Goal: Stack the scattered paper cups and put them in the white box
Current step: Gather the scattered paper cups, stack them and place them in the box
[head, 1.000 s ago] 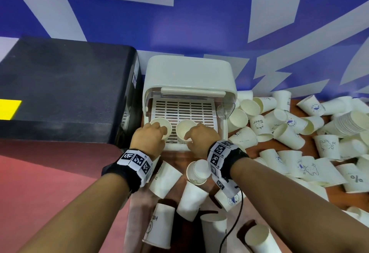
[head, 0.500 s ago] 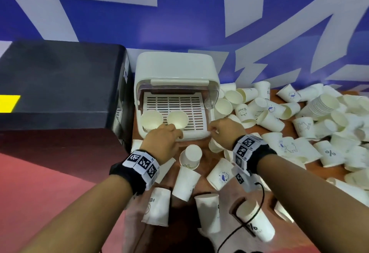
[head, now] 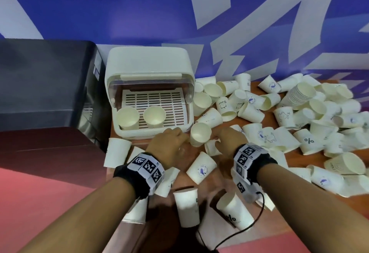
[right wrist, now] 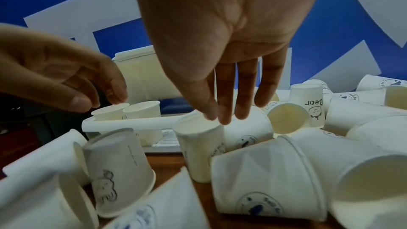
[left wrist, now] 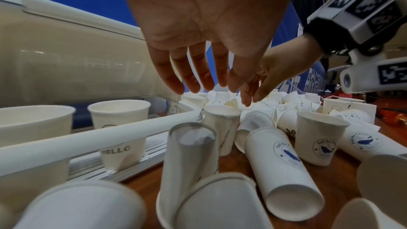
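Note:
The white box [head: 148, 66] stands open at the back left, with two paper cups [head: 127, 117] [head: 154, 116] upright on its slatted floor. Just in front of its right corner stands one upright cup [head: 200, 136] [right wrist: 198, 145]. My left hand [head: 179, 135] [left wrist: 209, 86] hovers to its left with relaxed fingers, holding nothing. My right hand [head: 218, 137] [right wrist: 226, 112] is on its right, and its straight fingertips [right wrist: 212, 115] touch the cup's rim. Several loose cups [head: 201, 169] lie around and under both hands.
Scattered cups cover the brown table [head: 235, 119] to the right, with a nested stack [head: 299, 92] lying at the back right. A black machine [head: 46, 76] stands to the left of the box. A black cable [head: 257, 212] hangs from my right wrist.
Both hands have pulled back out of the box, leaving the two cups standing inside. They have moved right and toward me to the upright cup in front of the box.

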A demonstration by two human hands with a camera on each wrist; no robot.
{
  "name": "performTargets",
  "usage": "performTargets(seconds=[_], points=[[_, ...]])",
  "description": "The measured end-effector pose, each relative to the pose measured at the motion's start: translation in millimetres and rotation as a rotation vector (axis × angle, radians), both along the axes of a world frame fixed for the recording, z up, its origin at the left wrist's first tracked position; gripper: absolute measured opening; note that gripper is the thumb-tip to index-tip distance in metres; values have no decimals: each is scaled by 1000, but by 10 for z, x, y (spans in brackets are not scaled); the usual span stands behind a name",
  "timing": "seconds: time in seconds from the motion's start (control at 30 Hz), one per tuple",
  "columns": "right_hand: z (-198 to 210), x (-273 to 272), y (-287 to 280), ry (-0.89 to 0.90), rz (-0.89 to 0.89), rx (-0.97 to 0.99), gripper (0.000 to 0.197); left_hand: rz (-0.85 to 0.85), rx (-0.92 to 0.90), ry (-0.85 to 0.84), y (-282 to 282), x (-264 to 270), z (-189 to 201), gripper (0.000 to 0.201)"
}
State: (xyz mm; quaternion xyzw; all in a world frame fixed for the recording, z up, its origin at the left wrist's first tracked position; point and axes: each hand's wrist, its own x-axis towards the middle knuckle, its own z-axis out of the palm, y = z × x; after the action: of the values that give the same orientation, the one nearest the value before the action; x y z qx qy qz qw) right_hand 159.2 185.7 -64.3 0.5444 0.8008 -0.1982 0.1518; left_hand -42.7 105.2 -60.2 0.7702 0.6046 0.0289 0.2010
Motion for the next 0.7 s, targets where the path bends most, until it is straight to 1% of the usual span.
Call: performTargets(seconds=[0.03, 0.17, 0.27, 0.4, 0.53, 0.63, 0.7], points=[[-2, 57, 13, -6, 49, -11, 37, 7, -7, -5, 39, 74, 11, 36], [-36, 246, 63, -3, 347, -35, 44, 58, -45, 20, 192, 366, -39, 36], [-131, 350, 66, 3, 451, -43, 45, 113, -94, 41, 287, 521, -151, 36], [-253, 443, 71, -45, 559, -48, 50, 178, -169, 60, 373, 608, -280, 39], [-284, 496, 102, -22, 502, -20, 54, 191, -179, 111, 446, 685, -349, 36], [-301, 537, 137, 25, 342, 91, 49, 188, -193, 155, 480, 727, -365, 35], [-322, 579, 162, -7, 219, 131, 48, 192, -190, 178, 484, 748, -371, 34]])
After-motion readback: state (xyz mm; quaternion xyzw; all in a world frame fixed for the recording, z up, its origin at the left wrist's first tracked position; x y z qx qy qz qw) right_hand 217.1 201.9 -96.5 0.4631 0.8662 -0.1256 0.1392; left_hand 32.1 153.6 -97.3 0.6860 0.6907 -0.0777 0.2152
